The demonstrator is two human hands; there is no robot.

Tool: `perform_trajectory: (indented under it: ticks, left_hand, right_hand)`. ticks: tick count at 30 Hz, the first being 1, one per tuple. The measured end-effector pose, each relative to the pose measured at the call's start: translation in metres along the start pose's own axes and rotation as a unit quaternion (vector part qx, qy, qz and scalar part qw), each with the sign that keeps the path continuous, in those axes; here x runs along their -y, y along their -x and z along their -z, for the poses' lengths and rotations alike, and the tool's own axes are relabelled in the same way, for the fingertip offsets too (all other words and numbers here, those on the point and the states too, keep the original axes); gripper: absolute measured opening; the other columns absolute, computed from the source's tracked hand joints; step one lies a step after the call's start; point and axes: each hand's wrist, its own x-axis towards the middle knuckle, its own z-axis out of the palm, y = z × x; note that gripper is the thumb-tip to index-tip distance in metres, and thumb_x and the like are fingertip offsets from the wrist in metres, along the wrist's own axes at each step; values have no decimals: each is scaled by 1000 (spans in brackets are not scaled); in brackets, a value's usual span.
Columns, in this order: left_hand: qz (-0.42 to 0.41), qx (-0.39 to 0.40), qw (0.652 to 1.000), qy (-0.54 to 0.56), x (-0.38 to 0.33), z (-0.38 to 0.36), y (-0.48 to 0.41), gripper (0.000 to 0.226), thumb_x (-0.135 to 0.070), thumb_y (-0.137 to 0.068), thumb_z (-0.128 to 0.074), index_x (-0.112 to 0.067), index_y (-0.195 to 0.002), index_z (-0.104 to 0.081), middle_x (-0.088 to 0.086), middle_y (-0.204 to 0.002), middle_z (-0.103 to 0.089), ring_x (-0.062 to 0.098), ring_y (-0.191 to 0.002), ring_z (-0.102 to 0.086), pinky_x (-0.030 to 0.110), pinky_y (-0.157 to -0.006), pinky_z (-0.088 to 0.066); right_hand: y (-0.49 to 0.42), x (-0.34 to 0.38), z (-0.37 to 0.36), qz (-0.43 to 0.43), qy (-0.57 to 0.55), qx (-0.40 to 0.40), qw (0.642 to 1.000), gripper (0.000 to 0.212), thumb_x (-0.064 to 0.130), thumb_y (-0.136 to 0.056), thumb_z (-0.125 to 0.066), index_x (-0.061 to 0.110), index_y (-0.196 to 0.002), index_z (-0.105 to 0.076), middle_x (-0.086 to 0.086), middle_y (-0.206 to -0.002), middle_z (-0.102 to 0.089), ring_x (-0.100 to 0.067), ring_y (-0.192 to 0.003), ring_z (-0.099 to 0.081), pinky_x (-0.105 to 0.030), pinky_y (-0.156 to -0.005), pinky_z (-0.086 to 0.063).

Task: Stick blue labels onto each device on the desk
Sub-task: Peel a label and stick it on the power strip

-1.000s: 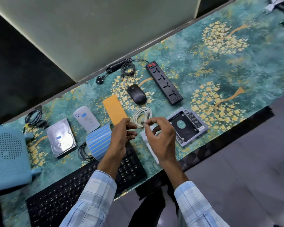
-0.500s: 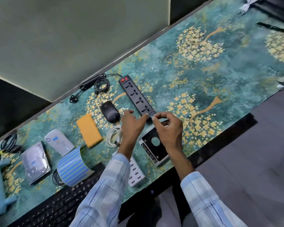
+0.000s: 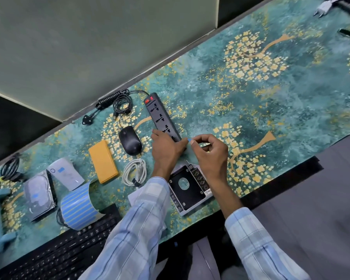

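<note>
I see my left hand (image 3: 166,150) lying palm-down over the near end of the black power strip (image 3: 162,118), fingers curled loosely against its body and pressing on it rather than closing round it. My right hand (image 3: 210,152) sits just right of that same end, thumb and forefinger pinched shut on a small blue label (image 3: 189,140); the other fingers are curled in. The label is at the strip's near right corner, but I cannot tell whether it touches the strip.

Taking the power strip as my mark: the black mouse (image 3: 129,140) lies just to its left, and the orange case (image 3: 103,161) further left. The coiled white cable (image 3: 134,172) is left of the strip's near end, beside my left wrist. The drive caddy (image 3: 190,188) sits nearer me than the strip, between my forearms. Far left of the strip are the white device (image 3: 66,173) and the hard drive (image 3: 38,194), each bearing a blue mark, and the curled roll of blue labels (image 3: 77,207), beside the black keyboard (image 3: 69,249).
</note>
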Motion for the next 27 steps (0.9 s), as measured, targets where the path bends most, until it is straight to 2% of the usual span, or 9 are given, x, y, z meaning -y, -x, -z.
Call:
perform_trajectory:
  ticks: [3,4,6,10,14,17,20,25,27]
  left_hand:
    - [-8,3,996,90,7,9,0,65,-57,-76,-65,-3,-113,-63,12,-102,-71,26,-78,-69,34,-62,-55]
    - [0,20,985,171,10,11,2,48,-46,-82,-67,-5,-106,-65,11,-93,-71,24,-70,-69,36,-62,-60]
    - [40,67,936,343,21,12,5,31,-21,-91,-68,2,-111,-65,18,-94,-72,26,-71,-71,42,-70,-65]
    - [60,146,847,507,38,14,11,33,4,-91,-67,8,-123,-59,21,-116,-74,32,-87,-76,45,-83,-64]
    - [51,183,796,575,47,14,11,32,12,-91,-61,-2,-119,-59,17,-100,-76,28,-85,-76,46,-86,-61]
    - [48,196,781,591,52,12,10,39,16,-90,-60,-5,-123,-58,13,-98,-76,28,-87,-74,46,-90,-60]
    - [44,201,780,590,54,12,11,39,18,-90,-57,-8,-118,-61,9,-95,-78,25,-87,-75,46,-92,-58]
    - [49,204,772,600,56,10,10,42,19,-90,-58,-7,-123,-60,12,-97,-76,27,-86,-73,40,-80,-65]
    - [55,204,769,603,57,9,9,43,18,-89,-59,-8,-123,-60,14,-99,-75,29,-86,-73,42,-82,-64]
  right_hand:
    - [-6,0,0,-13,-8,4,1000,8,17,-89,-77,23,-85,-74,10,-79,-74,-1,-56,-60,-17,-55,-47]
    - [-9,0,0,-18,-10,8,1000,7,18,-89,-77,23,-85,-74,9,-80,-74,-2,-57,-60,-19,-56,-47]
    - [-12,1,-2,-24,-11,22,999,6,20,-89,-77,24,-86,-75,7,-80,-75,-8,-60,-63,-23,-56,-49]
    - [-19,4,-8,-43,-1,73,996,9,17,-87,-78,24,-82,-75,11,-73,-73,-1,-56,-61,-23,-58,-50]
    - [-27,8,-18,-75,17,128,989,5,21,-86,-78,22,-81,-78,5,-80,-78,-8,-75,-72,-26,-69,-58]
    - [-31,15,-26,-89,28,166,982,6,17,-88,-76,20,-83,-78,0,-79,-76,-10,-70,-68,-23,-65,-54]
    - [-34,19,-34,-98,37,190,976,21,14,-88,-73,27,-72,-74,0,-74,-73,-14,-70,-66,-29,-67,-55]
    - [-38,17,-45,-102,54,200,973,25,14,-88,-71,31,-69,-74,3,-76,-74,-9,-71,-68,-23,-63,-55]
    - [-39,15,-48,-96,59,198,974,24,13,-88,-71,30,-70,-74,4,-74,-73,-8,-69,-67,-25,-63,-55]
